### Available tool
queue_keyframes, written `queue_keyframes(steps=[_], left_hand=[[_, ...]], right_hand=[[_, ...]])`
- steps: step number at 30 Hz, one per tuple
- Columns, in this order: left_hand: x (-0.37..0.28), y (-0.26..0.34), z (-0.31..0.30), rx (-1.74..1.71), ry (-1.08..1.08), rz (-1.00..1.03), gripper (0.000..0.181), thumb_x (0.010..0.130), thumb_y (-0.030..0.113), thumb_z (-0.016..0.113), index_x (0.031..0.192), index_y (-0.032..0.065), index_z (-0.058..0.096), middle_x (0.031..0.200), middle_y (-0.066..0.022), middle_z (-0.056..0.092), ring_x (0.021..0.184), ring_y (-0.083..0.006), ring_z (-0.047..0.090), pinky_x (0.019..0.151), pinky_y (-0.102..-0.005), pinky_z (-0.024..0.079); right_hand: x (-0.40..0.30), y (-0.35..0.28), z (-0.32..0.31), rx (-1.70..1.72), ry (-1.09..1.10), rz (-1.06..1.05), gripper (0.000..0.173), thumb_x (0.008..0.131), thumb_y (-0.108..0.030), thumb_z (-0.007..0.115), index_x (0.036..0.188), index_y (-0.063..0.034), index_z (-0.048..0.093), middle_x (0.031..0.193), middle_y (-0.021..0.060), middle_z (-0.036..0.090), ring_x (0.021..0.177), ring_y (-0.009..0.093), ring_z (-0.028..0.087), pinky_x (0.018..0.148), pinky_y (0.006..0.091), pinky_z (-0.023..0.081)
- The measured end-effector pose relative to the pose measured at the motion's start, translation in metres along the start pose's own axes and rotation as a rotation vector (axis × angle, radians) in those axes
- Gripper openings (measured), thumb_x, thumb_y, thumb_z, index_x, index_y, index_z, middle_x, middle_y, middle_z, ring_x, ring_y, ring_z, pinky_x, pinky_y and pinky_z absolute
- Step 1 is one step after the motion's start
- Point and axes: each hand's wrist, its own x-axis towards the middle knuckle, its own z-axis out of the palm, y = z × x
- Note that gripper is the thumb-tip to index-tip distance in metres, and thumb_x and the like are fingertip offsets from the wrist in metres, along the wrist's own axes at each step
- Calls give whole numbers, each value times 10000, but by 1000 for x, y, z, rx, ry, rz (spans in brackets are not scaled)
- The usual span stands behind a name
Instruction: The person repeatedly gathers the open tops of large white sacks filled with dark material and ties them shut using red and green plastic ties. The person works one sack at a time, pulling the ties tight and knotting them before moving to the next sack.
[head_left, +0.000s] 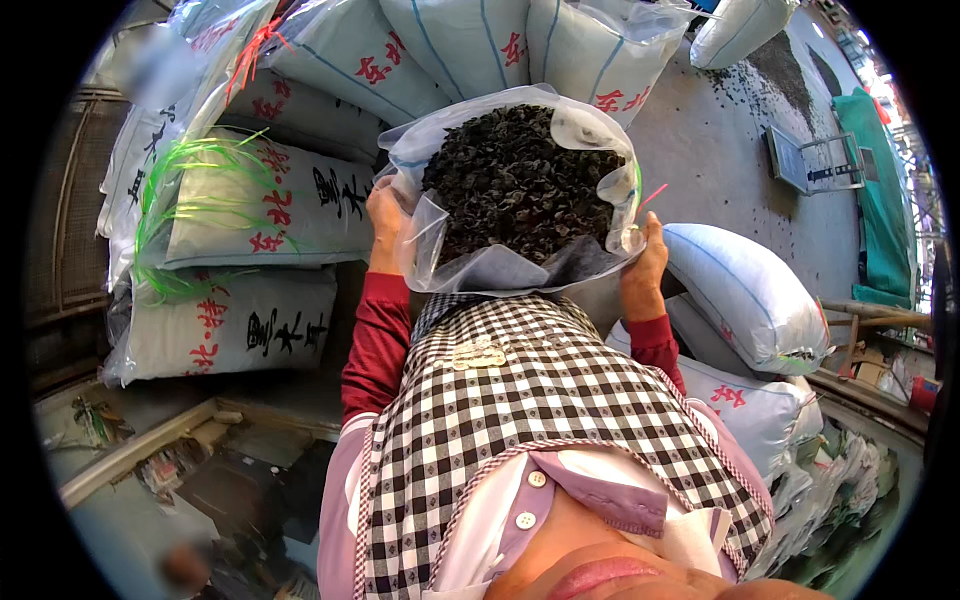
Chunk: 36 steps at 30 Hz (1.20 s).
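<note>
In the head view, a woven sack with a clear plastic liner (495, 274) stands upright before me, its mouth wide apart. Dried black fungus (525, 180) fills it close to the rim. My left hand (386, 217) grips the rolled rim on the left side, its fingers partly hidden behind the plastic. On the opposite side my right hand (646, 262) holds the rim, thumb up, beside a thin red tie and a green strand.
Filled white sacks (465, 45) ring the far side, with stacked sacks (300, 202) at left. Green ties (172, 180) hang there. More sacks (742, 292) lie at right. Beyond are a platform scale (787, 159), a green sheet (874, 202) and a dark pile (784, 67) on the floor.
</note>
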Motion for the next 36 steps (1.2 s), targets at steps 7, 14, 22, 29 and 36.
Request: queue_keyframes(steps=[7, 14, 22, 29, 36], left_hand=[[-20, -2, -20, -864, -113, -422, 189, 823, 4, 530, 655, 78, 575, 673, 21, 537, 563, -98, 473, 523, -246, 374], [-5, 66, -72, -784, -283, -479, 225, 797, -38, 435, 682, 87, 583, 686, 43, 546, 590, -62, 476, 527, -216, 348], [30, 164, -122, -879, -377, -438, 186, 837, -83, 452, 758, 50, 555, 770, -17, 568, 717, -107, 544, 681, -225, 439], [42, 58, -21, -697, -140, -737, 140, 825, -87, 521, 806, 46, 559, 803, -46, 583, 711, -176, 564, 704, -314, 490], [17, 42, -16, -806, 73, -712, 190, 912, -28, 474, 763, 72, 535, 811, -47, 616, 771, -167, 616, 722, -323, 542]], right_hand=[[-39, 25, -44, 161, 54, -206, 526, 1022, -274, 591, 586, -220, 301, 544, -45, 337, 472, 108, 379, 466, 319, 394], [-148, 15, -41, 298, 216, -355, 571, 1018, -257, 601, 552, -231, 271, 504, -48, 247, 444, 112, 268, 459, 317, 282], [-168, -66, -30, 297, 285, -502, 427, 1045, -219, 538, 645, -191, 392, 529, -43, 291, 477, 98, 299, 506, 279, 378], [-75, -49, -7, 93, 277, -272, 582, 1022, -303, 565, 536, -239, 252, 490, -45, 201, 439, 125, 253, 469, 314, 308], [-28, -58, -54, 200, 191, -168, 591, 1048, -301, 542, 536, -217, 261, 468, -37, 233, 446, 106, 241, 515, 306, 295]])
